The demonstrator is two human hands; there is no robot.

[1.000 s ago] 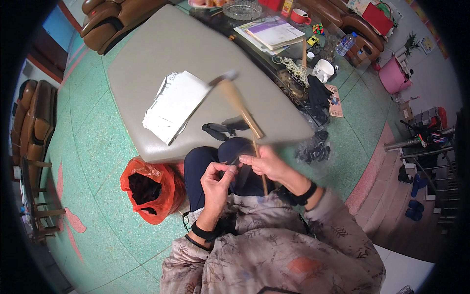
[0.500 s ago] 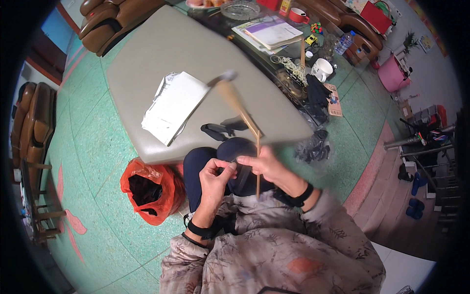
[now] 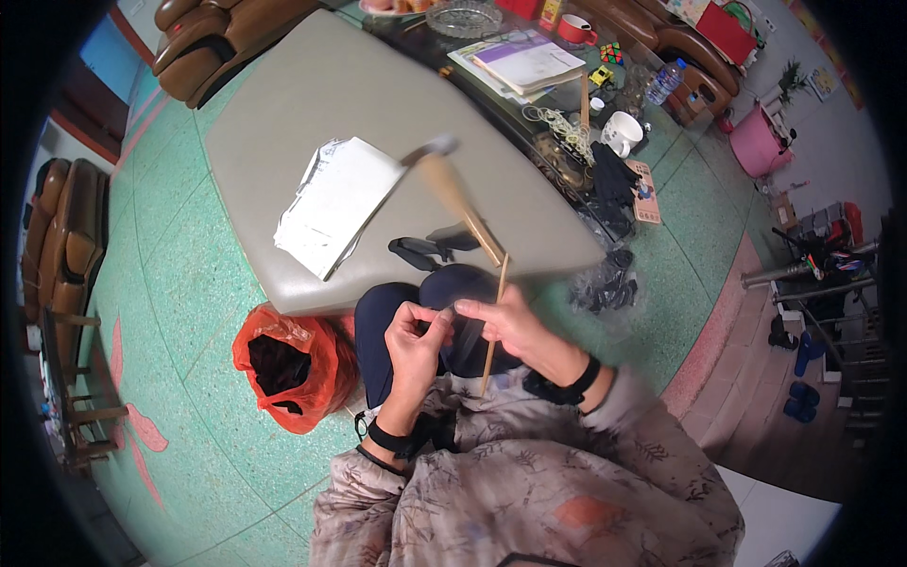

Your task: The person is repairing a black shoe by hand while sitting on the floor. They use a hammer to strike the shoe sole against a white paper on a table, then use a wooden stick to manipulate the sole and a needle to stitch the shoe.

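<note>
I sit at a grey padded table (image 3: pixel 312 104) with both hands over my lap. My left hand (image 3: pixel 414 338) pinches a small dark piece (image 3: pixel 448 310) with its fingertips. My right hand (image 3: pixel 518 326) touches the other end of that piece and grips a thin wooden stick (image 3: pixel 493 321), which stands nearly upright past my knuckles. Above the stick's top, a blurred tan handle with a grey metal tip (image 3: pixel 452 187) slants over the table. Whether it joins the stick I cannot tell.
White papers (image 3: pixel 335 203) and dark black items (image 3: pixel 430 248) lie on the table near me. A red plastic bag (image 3: pixel 288 364) sits on the green floor at my left. A clear bag of black pieces (image 3: pixel 605 283) lies at right, by a cluttered glass table with a white mug (image 3: pixel 622 132).
The stick has swung from a slant to nearly upright. My hands have stayed close together over my lap, with the fingers shifting slightly on the small piece.
</note>
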